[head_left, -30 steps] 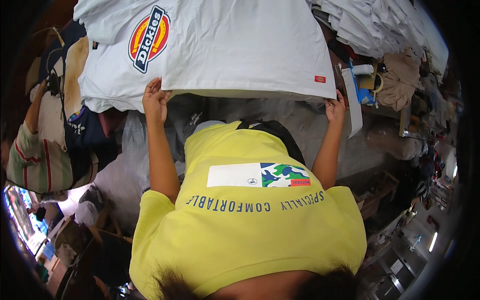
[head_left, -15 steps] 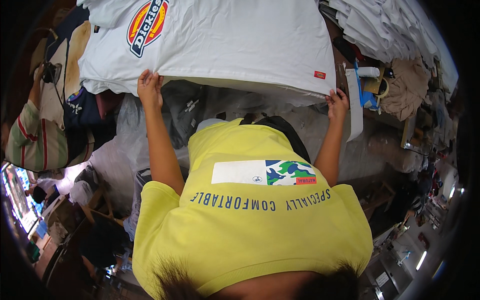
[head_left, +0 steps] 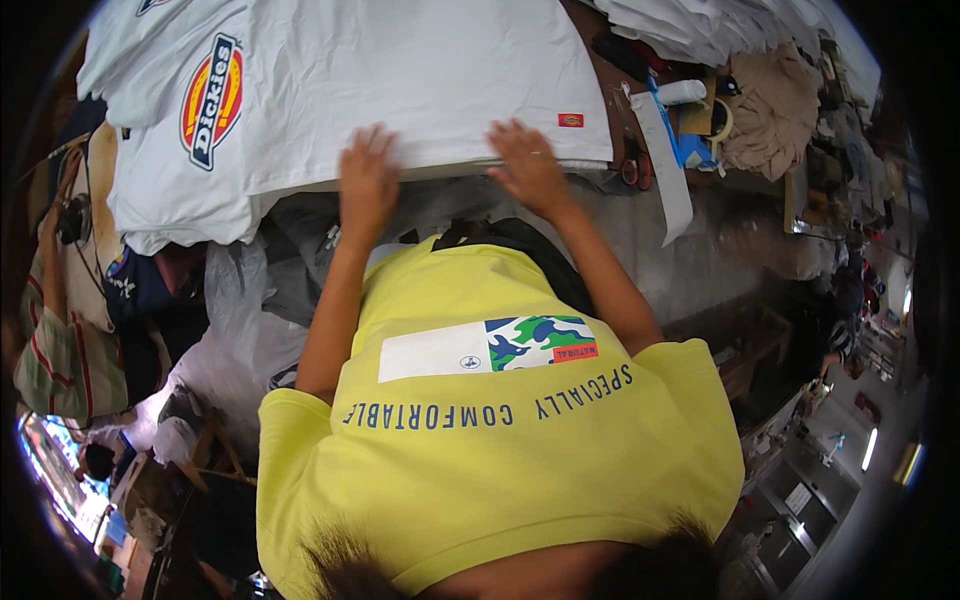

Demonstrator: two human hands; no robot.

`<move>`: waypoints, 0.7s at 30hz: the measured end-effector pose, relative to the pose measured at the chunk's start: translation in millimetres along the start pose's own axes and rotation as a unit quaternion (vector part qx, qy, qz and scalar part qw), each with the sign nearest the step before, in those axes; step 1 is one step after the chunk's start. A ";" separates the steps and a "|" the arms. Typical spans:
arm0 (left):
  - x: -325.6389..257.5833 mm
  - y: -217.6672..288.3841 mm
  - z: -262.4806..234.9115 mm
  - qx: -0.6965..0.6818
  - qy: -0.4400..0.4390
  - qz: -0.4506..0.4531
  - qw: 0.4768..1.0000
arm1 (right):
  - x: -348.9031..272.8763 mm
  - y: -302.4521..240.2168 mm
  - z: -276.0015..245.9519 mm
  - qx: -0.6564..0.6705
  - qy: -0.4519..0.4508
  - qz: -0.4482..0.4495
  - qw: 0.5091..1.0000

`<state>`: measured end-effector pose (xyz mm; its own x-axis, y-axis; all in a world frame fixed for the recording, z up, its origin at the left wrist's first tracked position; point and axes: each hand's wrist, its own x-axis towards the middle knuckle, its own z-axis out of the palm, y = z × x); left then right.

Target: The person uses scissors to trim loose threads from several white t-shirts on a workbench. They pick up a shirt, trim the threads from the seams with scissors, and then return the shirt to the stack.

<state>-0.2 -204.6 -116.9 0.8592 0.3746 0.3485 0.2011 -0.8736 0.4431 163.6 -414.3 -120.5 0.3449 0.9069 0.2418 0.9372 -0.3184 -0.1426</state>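
A white T-shirt (head_left: 430, 85) lies spread on the table in front of me, with a round red, yellow and navy print on its left part. A small red label (head_left: 570, 121) sits near its lower right corner. My left hand (head_left: 368, 185), blurred by motion, reaches onto the near hem with its fingers stretched out. Flat on the cloth beside the label, my right hand (head_left: 530, 168) has its fingers spread. Neither hand grips anything.
Right of the T-shirt are scissors (head_left: 637, 165), a long white strip (head_left: 665, 165), a tape roll (head_left: 722, 118) and a crumpled beige cloth (head_left: 772, 105). White garments (head_left: 690, 25) are heaped at the far right. At the left, a person in a striped shirt (head_left: 75, 350) holds a dark object.
Both hands have let go of the hem's edge and come closer together, onto the cloth. The T-shirt appears farther left in view, and the scissors now show.
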 end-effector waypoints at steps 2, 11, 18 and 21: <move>3.9 20.1 17.8 0.047 -0.138 0.106 0.984 | 10.1 -14.0 11.2 0.028 -0.031 -0.038 0.998; -13.4 -29.5 9.0 0.172 -0.118 0.001 0.978 | -44.3 37.8 5.5 -0.076 -0.036 0.102 0.991; -20.2 -88.5 -49.4 0.288 -0.117 -0.028 0.950 | -74.6 77.0 -20.2 -0.004 0.009 0.168 0.986; -14.5 -111.0 -75.1 0.282 -0.152 0.025 0.947 | -68.9 91.6 -24.5 0.070 0.046 0.132 0.988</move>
<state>-70.3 -89.7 -109.1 0.9526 0.2970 0.0659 0.3028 -0.9469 -0.1085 227.0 -512.8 -126.7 0.5862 0.7663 0.2631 0.7992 -0.4938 -0.3426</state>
